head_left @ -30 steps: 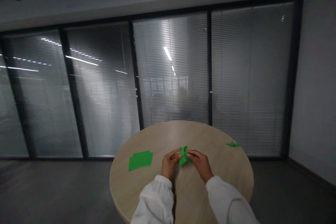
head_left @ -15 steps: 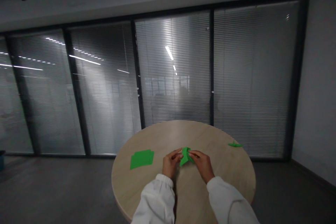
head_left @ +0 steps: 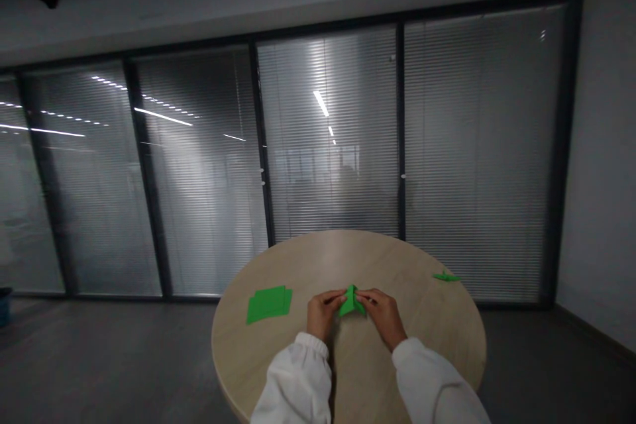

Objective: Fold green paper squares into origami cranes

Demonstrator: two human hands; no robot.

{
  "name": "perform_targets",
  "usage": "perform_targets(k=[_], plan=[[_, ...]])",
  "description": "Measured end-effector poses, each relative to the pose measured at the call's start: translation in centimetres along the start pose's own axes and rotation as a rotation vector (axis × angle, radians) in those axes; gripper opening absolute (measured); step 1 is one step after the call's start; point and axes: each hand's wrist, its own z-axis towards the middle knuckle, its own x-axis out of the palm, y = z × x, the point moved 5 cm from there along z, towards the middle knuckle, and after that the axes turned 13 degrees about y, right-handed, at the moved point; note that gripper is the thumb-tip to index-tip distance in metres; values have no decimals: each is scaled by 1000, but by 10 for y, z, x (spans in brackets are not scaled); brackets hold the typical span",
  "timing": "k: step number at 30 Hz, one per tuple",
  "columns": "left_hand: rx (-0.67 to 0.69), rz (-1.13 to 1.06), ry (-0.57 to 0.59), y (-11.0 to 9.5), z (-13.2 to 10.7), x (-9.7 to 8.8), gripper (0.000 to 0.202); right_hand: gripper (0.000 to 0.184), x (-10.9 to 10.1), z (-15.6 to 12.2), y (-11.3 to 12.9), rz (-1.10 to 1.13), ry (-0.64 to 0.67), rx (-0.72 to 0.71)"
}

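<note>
A partly folded piece of green paper [head_left: 352, 303] is held between my two hands over the middle of the round table. My left hand [head_left: 324, 313] pinches its left side between thumb and fingers. On the opposite side, my right hand [head_left: 382, 313] grips the paper the same way. The paper has a raised ridge in the centre, with flaps slanting down to both sides; my fingertips cover part of its upper edges.
Green paper sheets [head_left: 269, 305] lie overlapping on the left of the wooden table [head_left: 348, 252]. Near the right edge rests a small folded green paper figure [head_left: 446, 277]. Glass partitions with blinds [head_left: 328, 199] stand behind the table. A blue bin [head_left: 4, 306] is at far left.
Both hands have pressed the upper part of the green paper inward, so it looks narrower and more peaked, with flaps spread below. The whole view has shifted slightly.
</note>
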Motion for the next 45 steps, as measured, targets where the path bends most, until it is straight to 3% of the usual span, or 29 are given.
perform_targets(k=[10,20,31,36,45], plan=[[81,246,-57,-6,-3,-5,19,28,-2,-1,7,-38,12,27],[116,358,-56,-7,-3,-4,21,27,-2,-1,8,-98,-15,17],[314,571,-76,-23,-8,1,17,26,-1,-2,13,-100,11,20],[306,562,-17,-18,-6,3,17,27,0,-2,14,-104,40,2],[319,663,-29,-21,-8,4,19,22,2,-2,18,-148,59,-35]])
